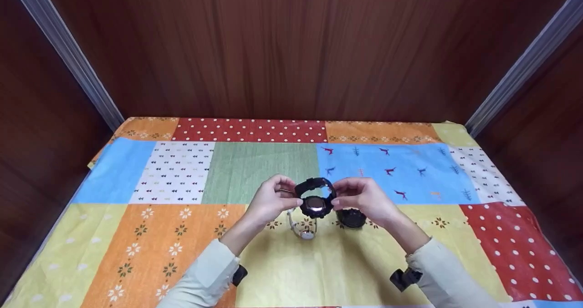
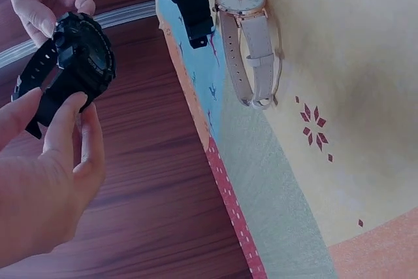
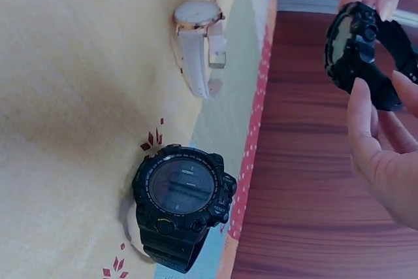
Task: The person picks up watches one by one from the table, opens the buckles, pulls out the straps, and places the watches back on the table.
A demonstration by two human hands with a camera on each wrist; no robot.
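Holding a black watch [image 1: 315, 200] up over the table, both hands pinch its case from either side. Left hand [image 1: 272, 200] has thumb and fingers curled onto the watch's left edge; right hand [image 1: 363, 197] grips the right edge the same way. Watch face points back at the head camera, strap looped closed behind it (buckle side hard to make out). Cream sleeves [image 1: 206, 274] run in from the bottom edge, a dark wrist mount on each.

On the cloth just below the hands, a white-strapped watch [image 1: 304, 228] lies on its side on a yellow patch, round pale dial with a rosy rim (clear in the left wrist view [image 2: 242, 4]). Just beside it to the right a second black watch [image 1: 351, 218] rests on the same yellow patch, partly hidden under the right hand; the right wrist view shows its dark face [image 3: 182, 191] turned up. The two resting watches are near each other, not touching.

Beyond them the patchwork tablecloth [image 1: 173, 173] spreads out in green, blue, white, orange and red squares. Farthest back, a brown wooden wall [image 1: 291, 48] with pale metal rails [image 1: 68, 53] at both sides.
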